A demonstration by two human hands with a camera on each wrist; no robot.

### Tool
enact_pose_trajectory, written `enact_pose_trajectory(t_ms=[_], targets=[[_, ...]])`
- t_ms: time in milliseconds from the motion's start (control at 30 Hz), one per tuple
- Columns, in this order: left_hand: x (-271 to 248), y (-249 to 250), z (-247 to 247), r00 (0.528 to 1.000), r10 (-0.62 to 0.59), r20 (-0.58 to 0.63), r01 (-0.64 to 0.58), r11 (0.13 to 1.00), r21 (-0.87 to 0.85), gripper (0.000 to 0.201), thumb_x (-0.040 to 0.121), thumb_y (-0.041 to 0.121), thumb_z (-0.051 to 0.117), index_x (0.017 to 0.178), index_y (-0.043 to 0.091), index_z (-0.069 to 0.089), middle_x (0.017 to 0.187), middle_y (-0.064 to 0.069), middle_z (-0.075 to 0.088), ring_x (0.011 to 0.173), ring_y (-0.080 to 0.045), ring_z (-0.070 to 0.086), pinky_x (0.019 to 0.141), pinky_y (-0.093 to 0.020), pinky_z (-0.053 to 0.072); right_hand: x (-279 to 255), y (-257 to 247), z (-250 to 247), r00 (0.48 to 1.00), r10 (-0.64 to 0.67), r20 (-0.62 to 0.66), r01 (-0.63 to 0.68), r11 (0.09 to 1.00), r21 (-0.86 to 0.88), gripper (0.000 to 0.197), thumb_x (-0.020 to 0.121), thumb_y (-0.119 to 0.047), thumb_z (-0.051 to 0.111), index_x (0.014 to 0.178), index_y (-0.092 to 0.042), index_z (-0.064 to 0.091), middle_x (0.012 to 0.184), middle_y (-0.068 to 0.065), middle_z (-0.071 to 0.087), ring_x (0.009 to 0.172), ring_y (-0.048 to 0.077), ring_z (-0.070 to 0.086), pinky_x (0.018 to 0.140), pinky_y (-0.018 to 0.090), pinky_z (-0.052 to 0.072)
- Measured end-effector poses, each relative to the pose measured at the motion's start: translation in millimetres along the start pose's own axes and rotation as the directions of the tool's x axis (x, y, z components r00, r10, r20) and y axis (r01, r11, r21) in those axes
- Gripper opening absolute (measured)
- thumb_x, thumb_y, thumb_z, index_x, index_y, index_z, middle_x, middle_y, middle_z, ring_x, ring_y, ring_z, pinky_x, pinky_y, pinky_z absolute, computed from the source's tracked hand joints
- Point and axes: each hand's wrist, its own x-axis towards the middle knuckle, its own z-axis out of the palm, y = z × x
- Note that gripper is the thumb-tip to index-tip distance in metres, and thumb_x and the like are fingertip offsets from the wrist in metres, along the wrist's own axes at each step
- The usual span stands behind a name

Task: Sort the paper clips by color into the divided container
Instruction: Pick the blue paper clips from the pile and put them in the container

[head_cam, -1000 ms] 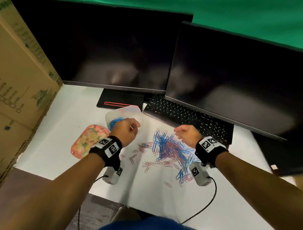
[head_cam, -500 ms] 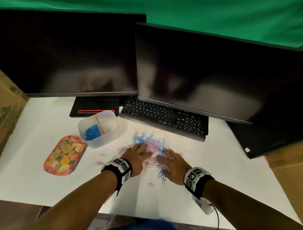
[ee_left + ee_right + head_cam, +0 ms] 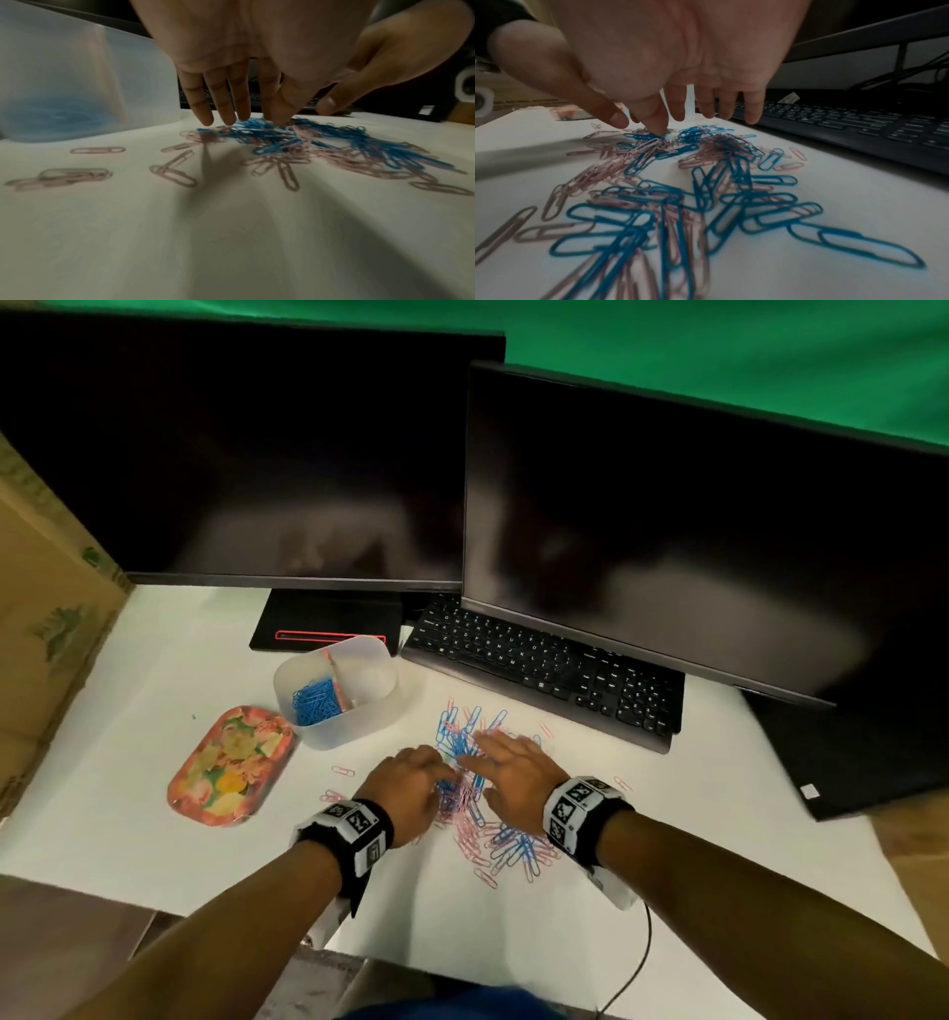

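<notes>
Blue and pink paper clips (image 3: 475, 793) lie mixed in one loose heap on the white table (image 3: 154, 660), just in front of the keyboard (image 3: 544, 667), and a few single pink ones are scattered to the left of the heap. I have both hands over this heap: my left hand (image 3: 411, 788) is flat with the fingers straight, the fingertips (image 3: 228, 119) touching the top of the clips, and it holds nothing; my right hand (image 3: 513, 775) is also spread, with thumb and first finger coming down near a blue clip, but as far as I can see they pinch nothing yet. The divided container (image 3: 382, 706), of clear plastic, stands to the left of the heap and well apart from my hands. Its left compartment has a bunch of blue clips (image 3: 316, 701). The right compartment looks empty to me, though the wall is cloudy. So I judge that the task is only in its early part: some blue is sorted, no pink that I can see, and most of the clips are on the table. A flowered tray (image 3: 231, 765) lies beside the container.
</notes>
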Motion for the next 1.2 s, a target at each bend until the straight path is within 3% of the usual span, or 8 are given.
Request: enact_pose_trajectory(t_ms=[167, 333, 433, 700, 867, 967, 1100, 1200], targets=[[8, -9, -11, 0.997, -0.078, -0.003, 0.078, 0.997, 0.007, 0.043, 0.087, 0.018, 0.053, 0.130, 0.024, 0.054, 0.133, 0.000, 0.048, 0.120, -0.023, 0.048, 0.101, -0.035, 0.041, 2, 8, 1, 0.999, 0.033, 0.033, -0.031, 0.998, -0.060, 0.050, 0.095, -0.025, 0.042, 0.145, -0.023, 0.036, 0.160, 0.004, 0.018, 0.148, 0.023, 0.014, 0.120, 0.047, 0.013], [31, -1, -19, 0.997, -0.066, 0.044, 0.064, 0.997, 0.044, 0.053, 0.084, 0.010, 0.054, 0.133, 0.029, 0.049, 0.134, 0.000, 0.046, 0.121, -0.024, 0.045, 0.099, -0.036, 0.041, -2, 21, -5, 0.996, 0.069, -0.065, -0.070, 0.997, -0.015, 0.038, 0.094, -0.024, 0.043, 0.131, -0.024, 0.051, 0.134, 0.000, 0.052, 0.127, 0.023, 0.045, 0.111, 0.037, 0.028], [47, 10, -22, 0.992, -0.036, 0.125, 0.019, 0.991, 0.134, 0.063, 0.079, 0.003, 0.057, 0.134, 0.034, 0.049, 0.131, -0.001, 0.045, 0.120, -0.025, 0.043, 0.098, -0.038, 0.042, 6, 16, -14, 0.990, 0.116, -0.082, -0.116, 0.993, 0.007, 0.039, 0.094, -0.021, 0.043, 0.132, -0.028, 0.049, 0.125, 0.001, 0.054, 0.120, 0.024, 0.047, 0.107, 0.040, 0.033], [55, 11, -22, 0.980, -0.057, 0.190, 0.006, 0.966, 0.258, 0.040, 0.085, 0.006, 0.058, 0.122, 0.018, 0.056, 0.121, -0.006, 0.050, 0.113, -0.027, 0.052, 0.091, -0.037, 0.048, 44, -1, -16, 0.993, 0.110, -0.036, -0.113, 0.989, -0.096, 0.037, 0.087, -0.012, 0.050, 0.119, -0.029, 0.058, 0.108, 0.001, 0.055, 0.111, 0.023, 0.050, 0.096, 0.037, 0.041], [51, -2, -27, 0.999, -0.046, 0.014, 0.044, 0.992, 0.117, 0.018, 0.090, 0.023, 0.055, 0.104, 0.021, 0.067, 0.106, -0.003, 0.055, 0.102, -0.024, 0.055, 0.085, -0.036, 0.049, 55, -3, -4, 0.995, 0.068, -0.069, -0.077, 0.988, -0.134, 0.019, 0.087, -0.014, 0.056, 0.104, -0.020, 0.065, 0.101, 0.003, 0.055, 0.105, 0.025, 0.052, 0.089, 0.037, 0.044], [48, -7, -34, 0.982, -0.155, -0.109, 0.147, 0.986, -0.078, 0.009, 0.087, 0.023, 0.059, 0.091, 0.021, 0.067, 0.099, -0.002, 0.062, 0.093, -0.024, 0.060, 0.079, -0.033, 0.051, 58, -1, -3, 0.995, 0.061, -0.075, -0.070, 0.990, -0.123, 0.018, 0.088, -0.011, 0.054, 0.101, -0.016, 0.065, 0.104, 0.005, 0.056, 0.104, 0.025, 0.051, 0.088, 0.036, 0.043], [41, -19, -34, 0.920, -0.375, -0.114, 0.243, 0.774, -0.585, 0.014, 0.082, 0.018, 0.070, 0.072, 0.024, 0.062, 0.076, -0.007, 0.071, 0.073, -0.025, 0.066, 0.072, -0.035, 0.056, 54, 5, -14, 0.987, 0.130, -0.097, -0.115, 0.982, 0.148, 0.015, 0.087, -0.011, 0.048, 0.088, -0.022, 0.059, 0.099, 0.003, 0.061, 0.095, 0.023, 0.056, 0.083, 0.031, 0.048], [29, -27, -34, 0.874, -0.486, -0.028, 0.259, 0.513, -0.819, 0.017, 0.083, 0.005, 0.069, 0.093, 0.018, 0.065, 0.076, -0.018, 0.071, 0.060, -0.020, 0.062, 0.062, -0.030, 0.052, 52, 11, -17, 0.948, 0.284, -0.145, -0.193, 0.873, 0.448, 0.023, 0.087, -0.011, 0.048, 0.100, -0.023, 0.063, 0.091, 0.004, 0.068, 0.085, 0.023, 0.063, 0.075, 0.026, 0.050]])
